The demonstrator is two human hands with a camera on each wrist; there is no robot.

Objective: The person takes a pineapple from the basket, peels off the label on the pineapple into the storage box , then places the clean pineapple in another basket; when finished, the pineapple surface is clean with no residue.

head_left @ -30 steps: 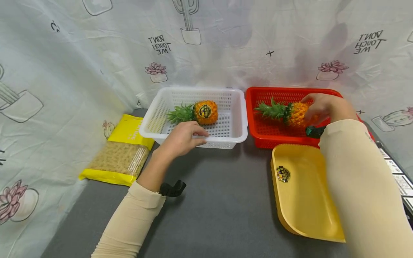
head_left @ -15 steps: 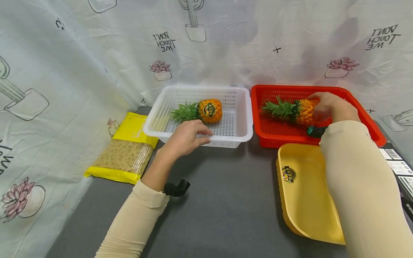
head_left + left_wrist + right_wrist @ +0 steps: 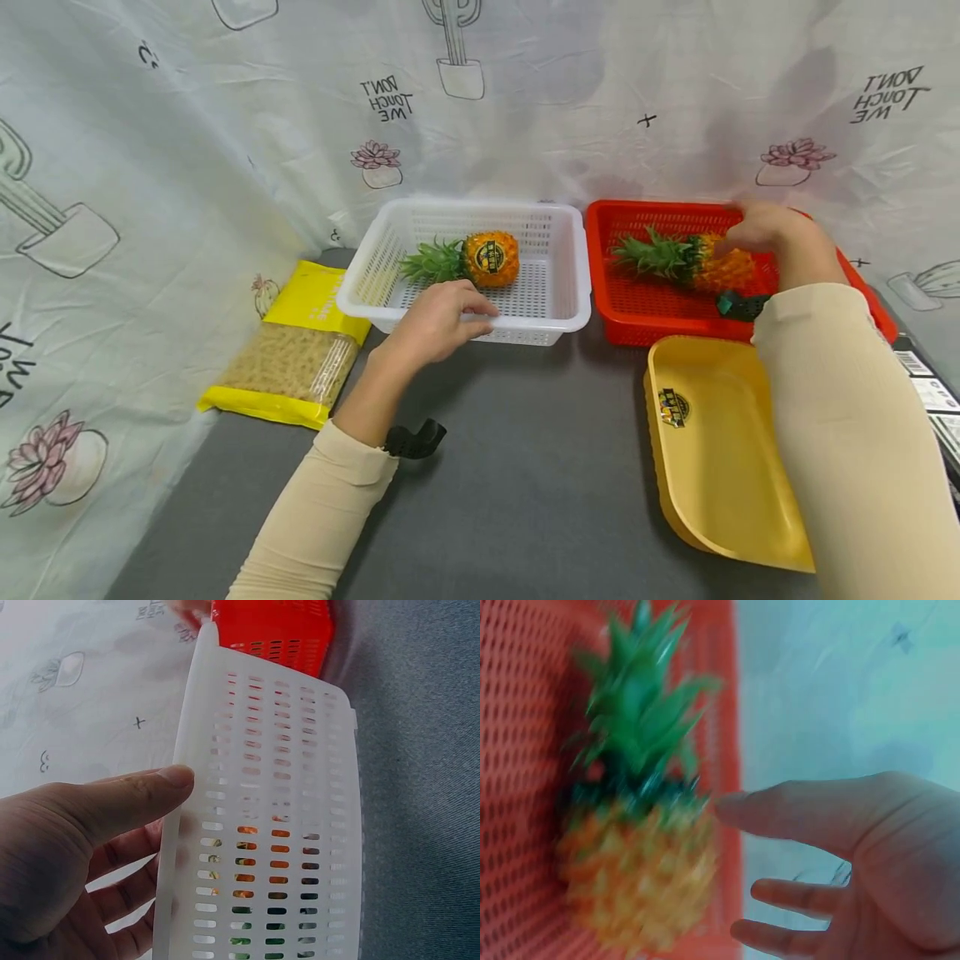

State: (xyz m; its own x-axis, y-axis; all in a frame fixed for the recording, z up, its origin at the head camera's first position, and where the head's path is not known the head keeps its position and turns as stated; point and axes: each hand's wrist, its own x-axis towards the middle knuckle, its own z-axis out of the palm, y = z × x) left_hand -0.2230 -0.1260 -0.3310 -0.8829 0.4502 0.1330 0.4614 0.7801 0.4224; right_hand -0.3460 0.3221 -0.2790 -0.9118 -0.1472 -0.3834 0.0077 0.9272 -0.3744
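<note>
My left hand (image 3: 438, 321) holds the near rim of the white perforated basket (image 3: 555, 323), thumb (image 3: 150, 799) on the outer side and fingers behind the rim. Inside that basket lies an orange pineapple (image 3: 504, 271) with a green crown and a black-and-gold label. My right hand (image 3: 787, 237) is over the right part of the red basket (image 3: 637, 332), fingers apart. Below it a second pineapple (image 3: 720, 262) lies on its side, crown to the left; the right wrist view shows this pineapple (image 3: 641, 877) blurred, with the thumb tip close to its edge.
A yellow tray (image 3: 720, 500) with a label sits in front of the red basket, partly hidden by the right sleeve. Left of the white basket lies a yellow bag of pasta (image 3: 288, 362). A patterned curtain (image 3: 525, 108) hangs behind. Black-and-white packaging (image 3: 930, 392) shows at the right.
The right hand has let go of the pineapple in the red basket and risen off it. The left hand stays at the white basket's rim. The head view has shifted slightly.
</note>
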